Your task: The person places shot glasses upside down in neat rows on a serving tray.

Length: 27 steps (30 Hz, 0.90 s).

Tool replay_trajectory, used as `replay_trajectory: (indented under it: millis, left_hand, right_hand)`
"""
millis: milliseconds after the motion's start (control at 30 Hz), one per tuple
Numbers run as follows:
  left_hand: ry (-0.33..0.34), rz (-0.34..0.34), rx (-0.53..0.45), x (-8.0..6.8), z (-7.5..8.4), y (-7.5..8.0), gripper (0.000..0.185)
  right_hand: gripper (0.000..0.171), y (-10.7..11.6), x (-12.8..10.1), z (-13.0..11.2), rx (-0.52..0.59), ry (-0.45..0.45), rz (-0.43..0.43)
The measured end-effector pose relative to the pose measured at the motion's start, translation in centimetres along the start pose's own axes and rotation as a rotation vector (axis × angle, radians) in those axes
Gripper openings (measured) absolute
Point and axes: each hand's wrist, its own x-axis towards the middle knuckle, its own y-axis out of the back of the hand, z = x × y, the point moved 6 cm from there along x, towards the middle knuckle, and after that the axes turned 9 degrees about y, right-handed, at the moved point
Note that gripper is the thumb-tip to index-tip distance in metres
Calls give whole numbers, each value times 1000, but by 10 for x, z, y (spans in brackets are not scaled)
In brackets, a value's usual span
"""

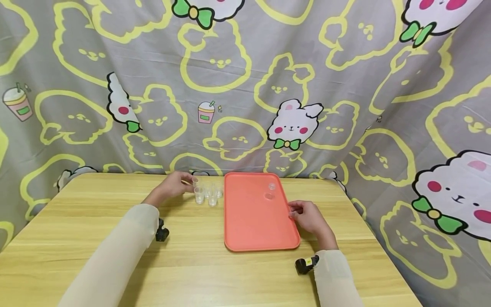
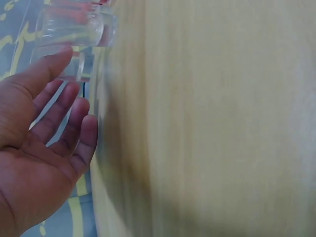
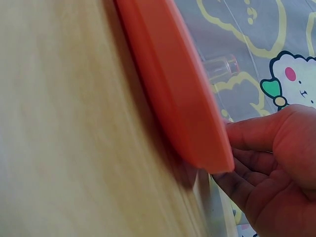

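Note:
My left hand (image 1: 177, 185) lies on the wooden table (image 1: 115, 264), just left of a cluster of several small clear cups (image 1: 207, 194). In the left wrist view that hand (image 2: 64, 108) has straight fingers and holds nothing, with a clear cup (image 2: 74, 30) just beyond the fingertips. An orange tray (image 1: 253, 221) lies to the right of the cluster, with two clear cups (image 1: 270, 192) near its far right side. My right hand (image 1: 308, 217) is at the tray's right rim (image 3: 197, 128). Its thumb and curled fingers (image 3: 247, 163) meet the rim, which hides their tips.
A patterned grey and yellow cloth (image 1: 245, 85) hangs right behind the table and down its right side. Black wrist cameras (image 1: 161, 233) sit at both sleeves. The table's right edge (image 1: 368, 230) runs close to my right hand.

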Motion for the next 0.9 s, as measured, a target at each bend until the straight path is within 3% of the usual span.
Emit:
replay_trajectory:
  millis: [300,900]
  left_hand:
    - [31,20,-39,-3,10,15,36]
    - [-84,136,-68,-2,50,31,42]
  right_hand:
    - [30,0,1,1,-3,-3,4]
    - [30,0,0,2,-1,2,5]
